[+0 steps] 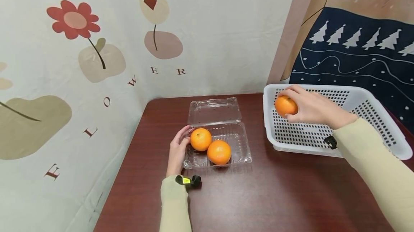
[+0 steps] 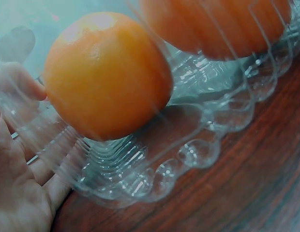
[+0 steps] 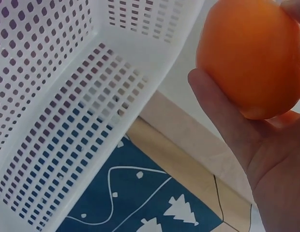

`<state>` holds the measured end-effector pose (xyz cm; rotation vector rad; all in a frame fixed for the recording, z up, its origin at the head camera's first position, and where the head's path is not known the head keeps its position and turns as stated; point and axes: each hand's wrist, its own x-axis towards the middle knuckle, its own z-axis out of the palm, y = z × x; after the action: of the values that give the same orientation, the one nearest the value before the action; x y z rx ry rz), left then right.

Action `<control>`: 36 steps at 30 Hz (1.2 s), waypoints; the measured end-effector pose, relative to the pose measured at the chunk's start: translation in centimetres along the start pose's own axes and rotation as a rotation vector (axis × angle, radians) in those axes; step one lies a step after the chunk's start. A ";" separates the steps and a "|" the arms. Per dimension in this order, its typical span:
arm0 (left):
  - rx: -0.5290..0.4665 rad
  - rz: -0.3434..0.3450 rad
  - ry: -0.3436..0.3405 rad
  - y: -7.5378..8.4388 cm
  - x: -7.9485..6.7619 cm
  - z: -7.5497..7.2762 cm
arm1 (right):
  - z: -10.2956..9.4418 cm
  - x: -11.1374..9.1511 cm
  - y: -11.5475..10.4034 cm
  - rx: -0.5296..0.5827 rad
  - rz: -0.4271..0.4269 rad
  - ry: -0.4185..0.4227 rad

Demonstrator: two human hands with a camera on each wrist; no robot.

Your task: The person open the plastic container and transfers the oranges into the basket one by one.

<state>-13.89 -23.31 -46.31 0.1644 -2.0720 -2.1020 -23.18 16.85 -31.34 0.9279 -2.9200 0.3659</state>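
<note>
My right hand (image 1: 307, 104) holds an orange (image 1: 286, 106) between thumb and fingers, above the left end of a white plastic basket (image 1: 270, 131). In the right wrist view the same orange (image 3: 251, 58) sits in the fingers, apart from the basket wall. My left hand (image 1: 177, 149) grips the left side of a clear plastic clamshell box (image 1: 237, 138), thumb at its rim. Two oranges lie inside: one (image 1: 201, 139) next to the left thumb, the other (image 1: 219, 152) nearer the front. The left wrist view shows the left fingers partly through the clear wall.
The clamshell's lid (image 1: 214, 111) lies folded back behind it. Both containers stand on a dark red-brown table (image 1: 245, 196). A patterned wall cloth (image 1: 220, 45) hangs behind and to the left, and a dark blue cloth with white trees (image 1: 352, 59) hangs behind the basket.
</note>
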 end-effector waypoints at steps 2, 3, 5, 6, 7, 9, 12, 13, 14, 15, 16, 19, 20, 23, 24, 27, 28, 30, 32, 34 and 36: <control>0.002 0.008 0.006 -0.4 0.2 -0.1 | 0.0 0.1 0.1 0.009 0.009 -0.007; 0.006 0.011 0.007 -0.6 0.2 -0.1 | 0.0 0.1 0.2 0.012 0.012 -0.008; 0.013 0.020 0.013 -0.9 0.3 -0.1 | -0.1 0.1 0.3 0.013 0.015 -0.009; 0.015 0.024 0.015 -0.9 0.3 -0.1 | -0.1 0.2 0.3 0.012 0.018 -0.009; 0.017 0.028 0.016 -1.0 0.3 -0.1 | -0.1 0.2 0.4 0.007 0.018 -0.007; 0.019 0.031 0.015 -1.0 0.3 -0.1 | -0.1 0.2 0.5 0.003 0.022 -0.008; 0.020 0.034 0.014 -1.0 0.3 -0.1 | -0.1 0.3 0.7 0.010 0.041 -0.016; 0.021 0.034 0.012 -1.0 0.3 -0.1 | -0.2 0.4 0.8 0.015 0.049 -0.021; 0.022 0.034 0.012 -1.0 0.3 -0.2 | -0.2 0.4 0.9 0.021 0.057 -0.027; 0.022 0.034 0.012 -1.0 0.3 -0.2 | -0.2 0.4 1.0 0.025 0.065 -0.030; 0.021 0.035 0.011 -1.0 0.3 -0.2 | -0.3 0.4 1.1 0.027 0.073 -0.033; 0.021 0.030 0.010 -0.7 0.2 -0.1 | -0.4 0.4 1.5 0.024 0.087 -0.044; 0.018 0.027 0.008 -0.4 0.0 -0.1 | -0.5 0.4 1.6 0.024 0.092 -0.048; 0.017 0.015 -0.001 0.6 -0.3 0.2 | -0.5 0.3 2.0 0.018 0.102 -0.055; 0.016 0.010 -0.003 0.9 -0.5 0.3 | -0.5 0.3 2.1 0.018 0.106 -0.057; 0.012 0.007 -0.008 1.2 -0.5 0.3 | -0.5 0.4 2.5 0.008 0.110 -0.056; 0.012 0.005 -0.006 1.1 -0.5 0.3 | -0.5 0.3 2.6 0.008 0.114 -0.060; 0.008 0.003 -0.004 0.8 -0.4 0.2 | -0.5 0.3 2.9 0.008 0.119 -0.065; 0.003 0.002 0.001 0.4 -0.2 0.1 | -0.5 0.2 3.1 0.011 0.127 -0.072; 0.004 0.006 0.005 -0.1 0.0 0.0 | -0.6 0.1 3.4 0.016 0.137 -0.077; 0.005 0.017 0.009 -0.6 0.1 0.0 | -0.7 0.1 3.6 0.016 0.140 -0.077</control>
<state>-14.02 -23.34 -46.86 0.1562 -2.0659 -2.0831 -25.34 19.76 -31.43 0.7579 -3.0659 0.3689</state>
